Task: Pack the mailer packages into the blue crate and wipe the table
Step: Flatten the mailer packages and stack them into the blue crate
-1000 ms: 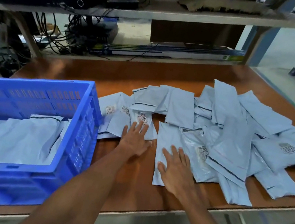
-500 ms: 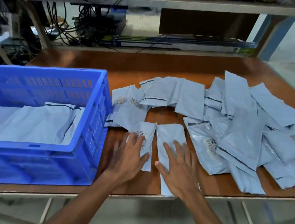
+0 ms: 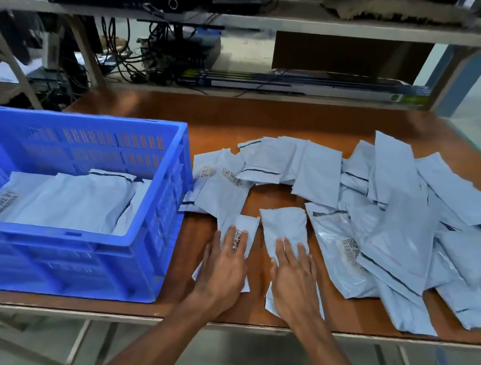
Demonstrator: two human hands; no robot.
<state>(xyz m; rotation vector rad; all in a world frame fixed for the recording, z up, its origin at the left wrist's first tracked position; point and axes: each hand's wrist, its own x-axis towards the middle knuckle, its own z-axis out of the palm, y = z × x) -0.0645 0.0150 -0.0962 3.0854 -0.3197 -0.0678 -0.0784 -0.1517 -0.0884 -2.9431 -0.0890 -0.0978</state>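
We are pressing our left hand [image 3: 222, 270] flat, fingers straight, on a small mailer [image 3: 245, 223] near the table [image 3: 275, 124] edge. Its code label [image 3: 237, 239] is showing between the fingers, too blurred to read. Our right hand [image 3: 295, 283] is lying equally flat on a second mailer [image 3: 285, 222] just beside it. The blue crate [image 3: 58, 262] at left is holding packed mailers [image 3: 68, 203]; the loose pile [image 3: 400, 236] is lying to the right.
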